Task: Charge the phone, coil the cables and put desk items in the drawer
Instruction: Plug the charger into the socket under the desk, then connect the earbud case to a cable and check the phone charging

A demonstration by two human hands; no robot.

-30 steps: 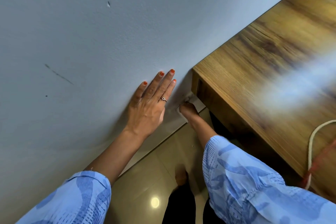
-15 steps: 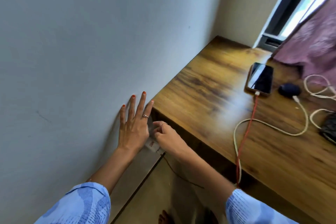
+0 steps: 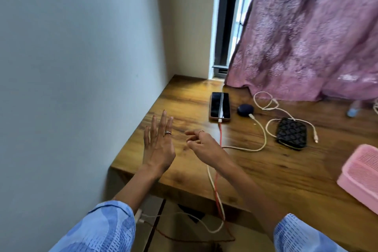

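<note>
Phone plugged in, tidying not begun.
Both hands hover empty above the desk point(image 3: 255, 172): left hand point(image 3: 158, 145) spread flat, right hand point(image 3: 204, 145) loosely curled. Just beyond the right hand lies the phone point(image 3: 220, 106) on its red cable point(image 3: 221, 135); the white cables point(image 3: 263, 129) sprawl uncoiled farther right.

Blue patterned sleeves point(image 3: 102, 229) on both my arms. Silver ring on my left hand point(image 3: 158, 147). Thin band ring on my right hand point(image 3: 204, 145).
</note>
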